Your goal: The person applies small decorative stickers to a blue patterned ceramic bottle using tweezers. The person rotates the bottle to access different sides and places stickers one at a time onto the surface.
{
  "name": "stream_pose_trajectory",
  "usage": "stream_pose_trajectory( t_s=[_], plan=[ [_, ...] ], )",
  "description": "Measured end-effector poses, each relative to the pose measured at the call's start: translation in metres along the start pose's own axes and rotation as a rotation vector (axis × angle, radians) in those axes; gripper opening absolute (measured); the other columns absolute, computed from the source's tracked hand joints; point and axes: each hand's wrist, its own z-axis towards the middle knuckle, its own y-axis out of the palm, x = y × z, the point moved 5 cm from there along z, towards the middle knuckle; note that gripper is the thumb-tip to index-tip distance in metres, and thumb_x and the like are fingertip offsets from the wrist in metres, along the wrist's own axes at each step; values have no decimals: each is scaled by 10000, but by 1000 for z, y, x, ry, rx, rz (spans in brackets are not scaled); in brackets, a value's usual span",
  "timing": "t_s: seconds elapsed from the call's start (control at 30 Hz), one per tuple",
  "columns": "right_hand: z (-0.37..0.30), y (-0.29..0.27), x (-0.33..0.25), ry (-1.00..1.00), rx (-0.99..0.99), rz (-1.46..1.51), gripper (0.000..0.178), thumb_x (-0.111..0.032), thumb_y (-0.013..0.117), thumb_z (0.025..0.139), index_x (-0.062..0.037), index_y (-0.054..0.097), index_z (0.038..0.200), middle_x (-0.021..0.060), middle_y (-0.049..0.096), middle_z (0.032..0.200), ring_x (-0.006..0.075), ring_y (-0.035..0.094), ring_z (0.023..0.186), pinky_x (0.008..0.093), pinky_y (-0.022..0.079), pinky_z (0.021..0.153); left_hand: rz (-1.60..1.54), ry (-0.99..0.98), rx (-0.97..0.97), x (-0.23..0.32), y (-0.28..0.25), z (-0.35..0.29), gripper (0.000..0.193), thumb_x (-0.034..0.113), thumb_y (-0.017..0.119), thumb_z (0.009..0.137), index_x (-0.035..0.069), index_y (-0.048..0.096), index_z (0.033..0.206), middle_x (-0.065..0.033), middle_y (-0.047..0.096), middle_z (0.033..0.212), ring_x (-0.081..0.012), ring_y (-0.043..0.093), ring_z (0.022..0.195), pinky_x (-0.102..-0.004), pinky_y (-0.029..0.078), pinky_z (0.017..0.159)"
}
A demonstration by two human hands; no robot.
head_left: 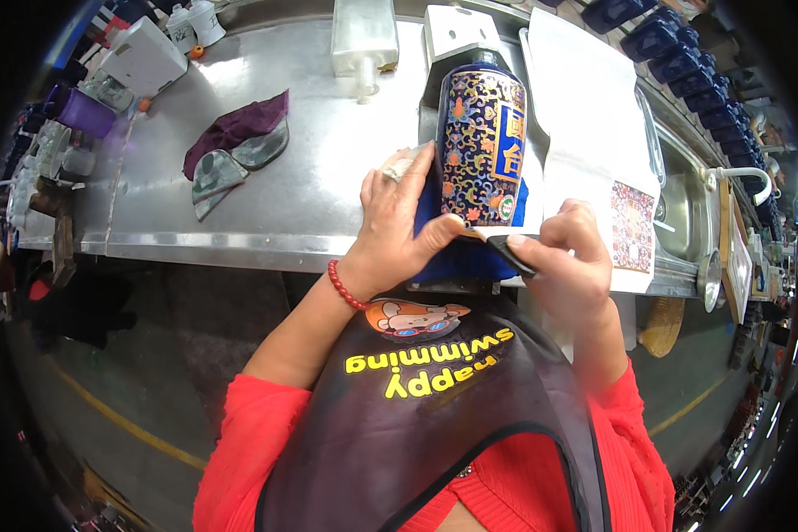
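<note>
A dark blue bottle (pixel 474 151), covered in a coloured floral pattern with a gold-edged blue label, lies with its neck pointing away from me. My left hand (pixel 399 208) grips its lower left side, the thumb at the base edge. A pale wrap sits on one or more of its fingers. In my closed right hand (pixel 576 253) is a black-handled tool (pixel 512 255), whose pale end meets the bottle's base; its exact kind is hard to make out. Bright blue cloth (pixel 459 259) lies beneath the bottle. The bottle's neck rests in a dark notched support (pixel 459 60).
Left on the steel bench (pixel 266 204) lies a purple and grey cloth (pixel 239 146). A clear bottle (pixel 364 44) is at the back. White sheets (pixel 585 97), one carrying a patterned decal (pixel 632 226), lie on the right, before a sink (pixel 680 208) with a tap (pixel 754 177).
</note>
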Motion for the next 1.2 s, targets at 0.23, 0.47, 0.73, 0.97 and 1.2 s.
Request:
stream_pose_trajectory(
  t_s=[0.23, 0.47, 0.73, 0.97, 1.2],
  plan=[
    [1, 3, 10, -39, -80, 210, 389, -20, 779, 601, -103, 749, 981, 24, 512, 785, 203, 508, 691, 394, 389, 719, -26, 6, -50, 1, 1, 2, 973, 682, 518, 956, -71, 309, 1537, -266, 439, 1479, -413, 377, 1390, -520, 182, 1161],
    [35, 3, -1, -217, -237, 73, 264, -82, 765, 720, -101, 731, 982, 32, 554, 818, 237, 527, 705, 359, 427, 699, -33, 2, -82, 0, 1, -1, 979, 680, 499, 967, -62, 263, 1560, -290, 419, 1490, -423, 353, 1420, -527, 167, 1169],
    [99, -15, 48, 92, 27, -296, 286, -13, 801, 738, -78, 704, 999, 52, 561, 773, 234, 589, 750, 371, 458, 684, 155, 53, -100, 4, 2, -7, 1038, 676, 600, 905, -36, 246, 1573, -289, 385, 1510, -446, 295, 1442, -589, 130, 1176],
    [92, -14, 57, 255, 19, 135, 370, 81, 775, 707, -81, 758, 1039, 44, 602, 841, 159, 582, 701, 281, 425, 536, 246, 39, -29, 3, 4, -5, 963, 698, 617, 878, 5, 421, 1518, -265, 426, 1507, -468, 294, 1418, -598, 151, 1172],
    [54, -1, 30, 67, -209, 496, 412, 39, 735, 665, -113, 763, 1047, 54, 538, 802, 246, 594, 720, 351, 493, 657, 224, 66, -53, -1, 5, -3, 968, 717, 600, 881, 15, 432, 1525, -220, 466, 1513, -462, 303, 1410, -565, 162, 1190]
  ],
)
